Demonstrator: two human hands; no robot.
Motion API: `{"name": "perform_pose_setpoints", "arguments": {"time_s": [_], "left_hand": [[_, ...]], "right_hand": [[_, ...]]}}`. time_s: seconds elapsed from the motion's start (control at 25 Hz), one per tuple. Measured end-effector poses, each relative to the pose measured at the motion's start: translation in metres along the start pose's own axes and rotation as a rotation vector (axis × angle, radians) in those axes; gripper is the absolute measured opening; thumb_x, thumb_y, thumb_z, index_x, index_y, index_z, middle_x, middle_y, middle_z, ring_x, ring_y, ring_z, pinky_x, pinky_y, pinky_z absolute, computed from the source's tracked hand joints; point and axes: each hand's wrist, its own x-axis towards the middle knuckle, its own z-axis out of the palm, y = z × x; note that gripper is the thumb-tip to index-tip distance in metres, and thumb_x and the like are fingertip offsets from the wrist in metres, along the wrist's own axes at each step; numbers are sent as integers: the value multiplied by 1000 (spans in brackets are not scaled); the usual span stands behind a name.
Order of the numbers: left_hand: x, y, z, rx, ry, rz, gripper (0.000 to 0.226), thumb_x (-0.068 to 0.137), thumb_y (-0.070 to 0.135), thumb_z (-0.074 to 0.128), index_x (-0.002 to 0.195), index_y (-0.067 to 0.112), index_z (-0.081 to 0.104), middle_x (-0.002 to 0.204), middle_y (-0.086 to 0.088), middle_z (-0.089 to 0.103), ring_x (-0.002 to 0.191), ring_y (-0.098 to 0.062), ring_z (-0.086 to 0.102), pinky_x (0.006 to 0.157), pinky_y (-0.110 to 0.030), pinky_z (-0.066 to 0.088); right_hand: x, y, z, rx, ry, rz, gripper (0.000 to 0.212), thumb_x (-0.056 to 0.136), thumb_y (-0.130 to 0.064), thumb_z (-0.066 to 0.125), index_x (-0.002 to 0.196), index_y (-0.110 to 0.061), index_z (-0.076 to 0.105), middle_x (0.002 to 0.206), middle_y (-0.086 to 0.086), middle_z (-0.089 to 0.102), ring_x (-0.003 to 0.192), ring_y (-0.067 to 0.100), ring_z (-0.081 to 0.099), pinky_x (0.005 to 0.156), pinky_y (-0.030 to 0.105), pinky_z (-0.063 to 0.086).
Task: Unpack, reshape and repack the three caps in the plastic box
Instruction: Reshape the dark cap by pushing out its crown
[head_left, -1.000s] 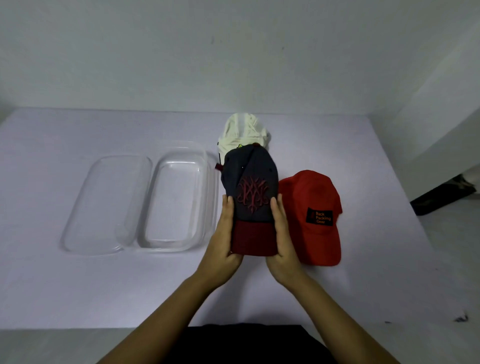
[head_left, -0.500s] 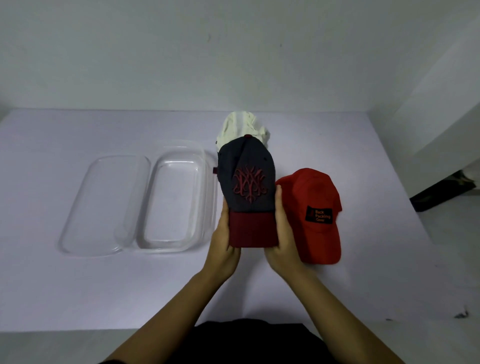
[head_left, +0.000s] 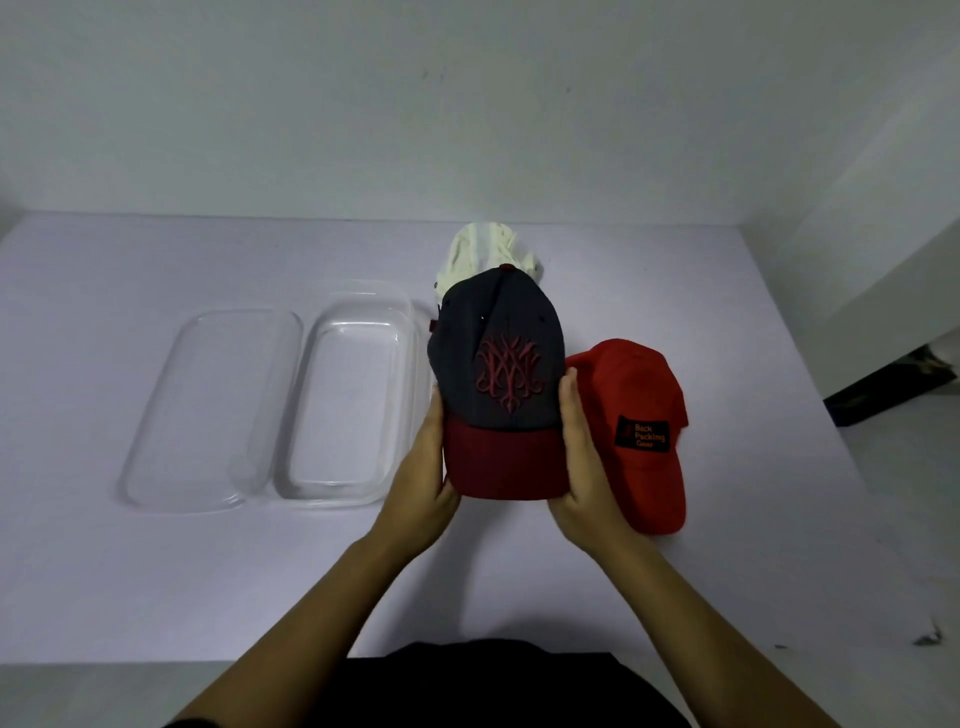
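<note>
A person's two bare forearms reached in from the bottom edge over a pale lilac-white table (head_left: 156, 571). Between the hands was a navy fabric baseball cap with a dark red brim and a red embroidered emblem on its front (head_left: 498, 364). The brim pointed toward the person and the crown away.

The left hand (head_left: 423, 478) gripped the left edge of the brim, thumb lying up along the cap's side, the other fingers hidden under the brim. The right hand (head_left: 582, 467) held the right edge in the same way. Whether the cap touched the table could not be told.

Just right of it a bright red fabric cap with a black patch bearing orange lettering (head_left: 639, 395) lay on the table, brim toward the person, partly behind the right hand. A cream-white fabric cap (head_left: 483, 249) sat behind the navy cap, its near part covered by the navy crown.

Left of the caps lay a clear rounded-rectangular plastic box (head_left: 348, 405), open side up, with no cap inside. Its clear plastic lid (head_left: 208, 410) lay flat against the box's left side.

Dark clothing (head_left: 493, 686) filled the bottom centre. A plain pale wall (head_left: 467, 104) rose behind the table.
</note>
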Motion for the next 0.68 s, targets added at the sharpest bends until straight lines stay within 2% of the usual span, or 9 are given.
{"name": "perform_pose_setpoints", "arguments": {"time_s": [0.08,0.12,0.2,0.28,0.4,0.48,0.56,0.6,0.68], "left_hand": [[-3,-1,0,98,-31,-40,84,92,12,52,147,26,-10,158,12,6,140,13,13,111,-5,17],[-5,-2,3,62,-38,-37,83,93,6,51,148,22,-10,157,13,9,140,12,15,111,-6,19],[-4,9,13,-47,-24,-54,72,96,1,42,149,12,-8,149,27,16,134,18,23,106,-2,23],[-2,11,23,-94,9,-61,66,97,4,36,148,6,-5,142,44,20,129,23,26,102,1,25],[0,14,20,-123,11,-70,66,96,9,37,148,20,-4,146,33,18,133,18,26,105,-3,26],[-1,7,12,-105,-51,-72,73,95,11,43,148,23,-5,151,24,15,138,11,24,110,-8,25],[-3,-10,-1,-13,-123,-56,85,89,2,50,150,20,-5,157,16,10,144,2,17,116,-18,21],[-2,-17,-9,-1,-144,-65,89,84,-2,51,150,24,-2,158,14,9,145,-2,14,118,-23,19],[11,-21,-25,-105,-44,-176,87,77,12,57,148,32,10,156,16,13,145,-5,16,119,-26,19]], "right_hand": [[2,4,-1,-70,-20,-53,82,92,-28,51,145,-43,-10,158,3,-10,147,7,-6,117,16,8],[2,3,1,-91,-16,-79,78,94,-36,48,144,-46,-11,158,2,-11,147,8,-7,117,17,7],[2,-5,16,-12,47,-102,70,96,-44,41,146,-41,-7,158,8,-8,148,18,-4,121,32,8],[-1,-13,36,174,122,-59,65,97,-31,41,147,-35,1,159,14,1,148,24,5,120,48,13],[-5,-12,40,227,156,-42,63,98,-34,41,148,-36,3,159,13,4,148,24,7,119,49,14],[0,-6,25,113,80,-78,66,97,-41,40,147,-41,-2,161,2,-5,148,23,0,121,42,10],[5,-5,10,-1,5,-94,66,95,-46,40,144,-50,-4,157,-20,-13,148,13,-6,120,25,7],[7,-5,3,-31,-9,-96,67,95,-46,42,143,-52,-3,155,-25,-15,147,9,-6,118,19,7],[8,-3,-7,-68,-23,-122,74,94,-30,50,144,-51,0,155,-24,-16,147,5,-4,116,14,10]]}}
